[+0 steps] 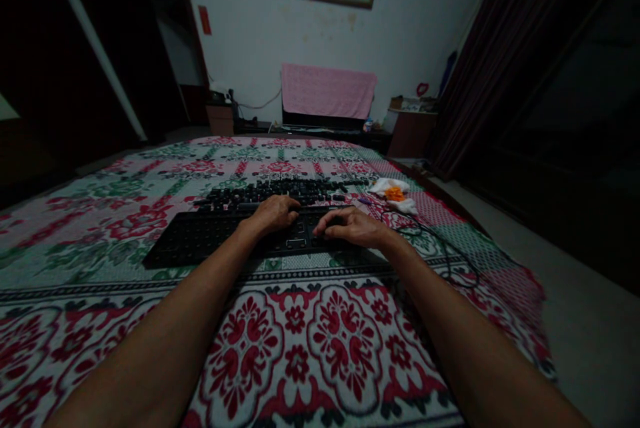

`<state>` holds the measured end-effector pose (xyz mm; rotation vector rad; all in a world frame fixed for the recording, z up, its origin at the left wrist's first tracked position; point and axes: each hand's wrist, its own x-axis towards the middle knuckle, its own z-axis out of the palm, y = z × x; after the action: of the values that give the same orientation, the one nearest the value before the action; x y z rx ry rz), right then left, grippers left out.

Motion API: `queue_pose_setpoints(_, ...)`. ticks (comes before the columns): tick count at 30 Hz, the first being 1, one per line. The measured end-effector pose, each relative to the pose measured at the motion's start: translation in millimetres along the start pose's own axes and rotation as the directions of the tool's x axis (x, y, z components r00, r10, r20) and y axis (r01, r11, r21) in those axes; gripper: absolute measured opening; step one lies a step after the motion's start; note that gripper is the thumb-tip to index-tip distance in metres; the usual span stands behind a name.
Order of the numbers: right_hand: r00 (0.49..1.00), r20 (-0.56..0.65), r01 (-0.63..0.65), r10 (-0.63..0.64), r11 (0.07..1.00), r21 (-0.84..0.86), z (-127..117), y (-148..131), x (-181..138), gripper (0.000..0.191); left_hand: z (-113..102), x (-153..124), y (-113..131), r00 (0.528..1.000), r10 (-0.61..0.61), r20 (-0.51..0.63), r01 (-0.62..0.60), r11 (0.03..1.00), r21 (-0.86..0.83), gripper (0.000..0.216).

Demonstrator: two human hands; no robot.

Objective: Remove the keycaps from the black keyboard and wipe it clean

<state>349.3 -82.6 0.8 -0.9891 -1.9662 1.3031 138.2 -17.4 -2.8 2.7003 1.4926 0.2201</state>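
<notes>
A black computer keyboard (195, 238) with most of its keycaps off lies across the patterned bedspread. My left hand (274, 213) rests at its far edge, fingers bent over the rim and thumb on the top face. Over the right part of the board, my right hand (353, 227) has its fingers curled down and fingertips close together at the key area. Anything between those fingertips is too small and dark to make out. Behind the board spreads a loose pile of black keycaps (235, 197).
A white cloth with an orange patch (395, 193) lies right of the keycaps. Black cable (463, 275) loops on the right of the bedspread (280, 168), near the bed's edge. Beyond the bed stand a pink-draped screen (327, 91) and a small cabinet (413, 131).
</notes>
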Motion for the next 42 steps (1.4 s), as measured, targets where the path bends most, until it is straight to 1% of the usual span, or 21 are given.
queue_pose_setpoints(2, 1.000, -0.011, 0.009, -0.009, 1.000, -0.016, 0.5, -0.4, 0.0, 0.019, -0.3, -0.4, 0.6, 1.000, -0.002, -0.002, 0.002, 1.000, 0.002, 0.041)
queue_pose_setpoints(5, 0.996, -0.094, 0.001, 0.002, 1.000, 0.028, 1.9, 1.8, 0.4, 0.016, 0.4, -0.2, 0.2, 1.000, -0.005, -0.009, 0.005, 1.000, -0.004, 0.040)
queue_pose_setpoints(7, 0.994, -0.112, -0.007, 0.014, 0.998, 0.058, 2.0, 3.8, 0.7, 0.016, 1.4, 0.4, -0.7, 1.000, -0.009, -0.011, 0.009, 1.000, -0.007, 0.040)
queue_pose_setpoints(9, 0.996, -0.093, -0.004, 0.009, 0.998, 0.056, 1.1, 4.8, 0.7, 0.017, 2.0, 1.1, -1.4, 1.000, -0.012, -0.010, 0.012, 1.000, -0.005, 0.040)
queue_pose_setpoints(13, 0.999, -0.032, 0.040, -0.040, 0.999, 0.007, 0.5, 1.1, -0.2, 0.019, 0.9, 1.5, -1.5, 1.000, -0.017, -0.004, 0.017, 1.000, 0.006, 0.039)
queue_pose_setpoints(16, 0.998, -0.026, 0.057, -0.057, 0.998, -0.009, 4.3, -3.8, 0.0, 0.019, -0.2, 1.1, -1.0, 1.000, -0.012, 0.007, 0.012, 1.000, 0.006, 0.040)
queue_pose_setpoints(18, 0.997, -0.062, 0.045, -0.043, 0.999, 0.020, 8.3, -5.0, 1.8, 0.016, -0.3, 0.7, -0.8, 1.000, -0.010, 0.003, 0.010, 1.000, 0.000, 0.040)
queue_pose_setpoints(20, 0.991, -0.137, 0.018, -0.008, 0.997, 0.071, 12.2, -3.3, 4.9, 0.012, 0.1, 0.3, -0.8, 1.000, -0.003, -0.008, 0.003, 1.000, -0.005, 0.039)
queue_pose_setpoints(22, 0.974, -0.226, -0.001, 0.026, 0.994, 0.110, 14.9, -0.2, 8.4, 0.009, 0.7, -0.1, -0.8, 1.000, 0.017, -0.017, -0.017, 1.000, -0.005, 0.040)
queue_pose_setpoints(24, 0.959, -0.281, -0.002, 0.033, 0.994, 0.110, 15.7, 2.2, 10.4, 0.008, 1.0, -0.4, -0.9, 0.999, 0.037, -0.022, -0.037, 0.999, 0.000, 0.041)
queue_pose_setpoints(25, 0.961, -0.274, -0.004, 0.032, 0.995, 0.103, 15.2, 2.4, 10.5, 0.008, 1.1, -0.3, -1.0, 0.999, 0.041, -0.020, -0.041, 0.999, 0.003, 0.041)
queue_pose_setpoints(26, 0.970, -0.240, -0.009, 0.032, 0.995, 0.095, 14.2, 2.0, 10.0, 0.008, 1.1, -0.2, -1.0, 0.999, 0.040, -0.018, -0.040, 0.999, 0.005, 0.041)
queue_pose_setpoints(29, 0.996, -0.085, -0.024, 0.031, 0.996, 0.088, 9.5, -1.5, 5.5, 0.011, 1.1, 0.3, -1.3, 0.999, 0.037, -0.008, -0.037, 0.999, 0.005, 0.041)
queue_pose_setpoints(31, 0.999, -0.036, -0.023, 0.027, 0.994, 0.103, 6.5, -3.4, 2.3, 0.013, 1.2, 0.6, -1.4, 0.999, 0.034, -0.005, -0.034, 0.999, 0.005, 0.041)
queue_pose_setpoints(36, 1.000, -0.030, -0.005, 0.007, 0.996, 0.085, 3.5, 0.6, 1.5, 0.016, 1.3, 0.6, -1.1, 1.000, 0.031, 0.000, -0.031, 0.999, 0.016, 0.041)
queue_pose_setpoints(40, 0.997, -0.065, -0.021, 0.028, 0.994, 0.103, 2.2, 2.7, 2.3, 0.014, 1.1, 0.1, -0.8, 0.999, 0.038, 0.000, -0.038, 0.999, 0.007, 0.041)
queue_pose_setpoints(42, 0.999, -0.044, -0.019, 0.024, 0.994, 0.111, 0.3, -0.3, 0.3, 0.015, 0.5, -0.3, -0.6, 0.999, 0.035, 0.000, -0.035, 0.999, 0.002, 0.041)
